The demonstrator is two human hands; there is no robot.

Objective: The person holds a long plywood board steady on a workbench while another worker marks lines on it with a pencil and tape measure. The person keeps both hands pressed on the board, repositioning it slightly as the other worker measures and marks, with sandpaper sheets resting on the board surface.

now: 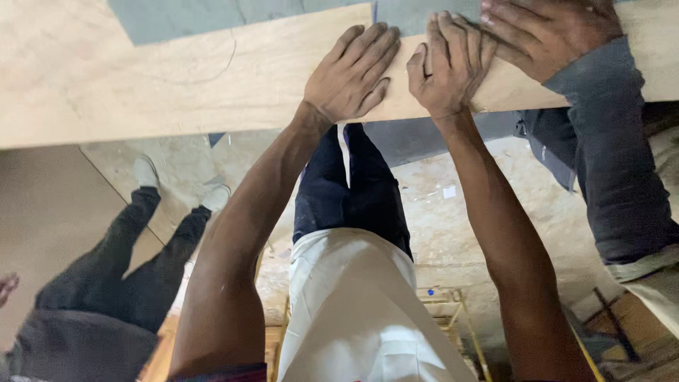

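Observation:
A large pale plywood board stretches across the top of the view. My left hand lies flat on its near edge, fingers together and pointing away. My right hand presses palm down on the board just to the right, fingers slightly curled. Another person's hand in a grey sleeve rests on the board at the top right, overlapping my right fingertips. A grey sheet shows along the board's far side.
Below the board I see my dark trousers and white shirt. A person in dark trousers and pale shoes stands at the left on the dusty floor. A yellow metal frame sits at the bottom.

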